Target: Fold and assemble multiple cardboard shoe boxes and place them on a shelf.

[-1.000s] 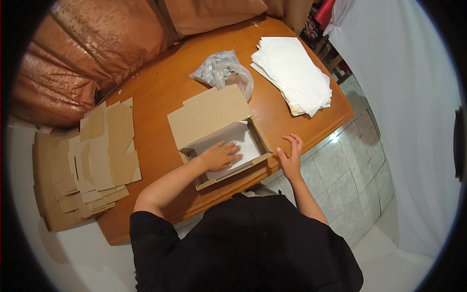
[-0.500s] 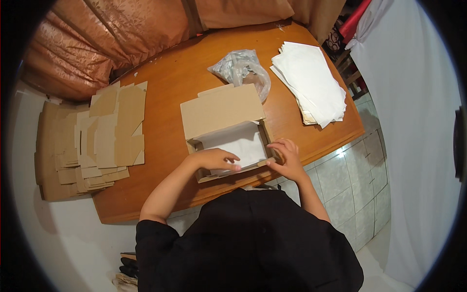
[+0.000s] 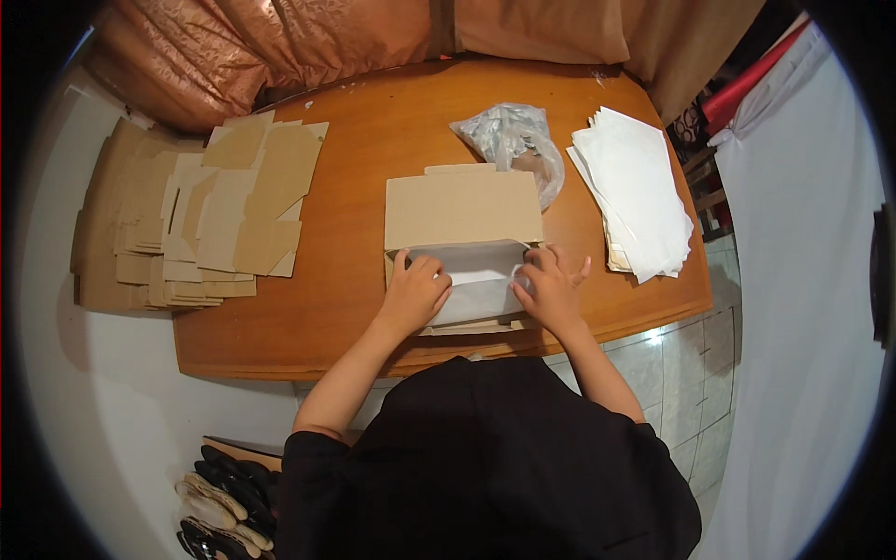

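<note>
An open cardboard box (image 3: 464, 210) lies in front of me at the table's near edge, its lid tipped back away from me. White paper (image 3: 478, 301) lines it, with a fold raised across the opening. My left hand (image 3: 413, 291) is at the box's left side, its bent fingers closed on the paper's edge. At the right side, my right hand (image 3: 553, 287) pinches the paper between thumb and forefinger, while its outer fingers stick out. The left thumb is mostly hidden.
Flat cardboard blanks (image 3: 219, 201) are piled on the left of the wooden table (image 3: 345, 308). Behind the box lies a clear plastic bag (image 3: 513, 140) with small greyish contents. A stack of white paper sheets (image 3: 635, 191) rests at the right. Shoes (image 3: 229, 495) stand low at the left.
Both hands have taken hold of the white paper, and a fold of it now stands up in the box. My left hand has moved to the box's left side. The view has shifted.
</note>
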A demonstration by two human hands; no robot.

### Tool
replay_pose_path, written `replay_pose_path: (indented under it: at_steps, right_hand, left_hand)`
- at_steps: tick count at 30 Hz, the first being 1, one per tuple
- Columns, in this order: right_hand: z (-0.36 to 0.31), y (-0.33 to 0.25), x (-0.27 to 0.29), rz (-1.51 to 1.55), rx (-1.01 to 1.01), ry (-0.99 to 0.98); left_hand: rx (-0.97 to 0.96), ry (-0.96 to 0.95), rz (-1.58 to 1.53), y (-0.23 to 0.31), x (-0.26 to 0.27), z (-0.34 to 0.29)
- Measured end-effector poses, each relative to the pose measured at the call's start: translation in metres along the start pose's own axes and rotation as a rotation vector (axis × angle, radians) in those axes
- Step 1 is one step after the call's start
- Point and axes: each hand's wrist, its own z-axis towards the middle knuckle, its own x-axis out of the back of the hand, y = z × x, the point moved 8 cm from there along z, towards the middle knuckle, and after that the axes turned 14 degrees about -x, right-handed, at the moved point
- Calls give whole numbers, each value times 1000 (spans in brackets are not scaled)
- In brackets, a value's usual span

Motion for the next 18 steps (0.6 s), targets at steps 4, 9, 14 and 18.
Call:
replay_pose_path:
  at_steps: [4, 9, 14, 18]
  right_hand:
    - [6, 6, 2, 53, -199, 189]
    - [11, 3, -2, 7, -195, 230]
    - [17, -8, -2, 15, -83, 242]
    - [15, 1, -12, 22, 30, 228]
  left_hand:
    - [130, 244, 155, -3, 10, -5]
    - [274, 252, 163, -13, 13, 0]
    - [265, 198, 144, -22, 1, -1]
    - [17, 134, 112, -12, -8, -4]
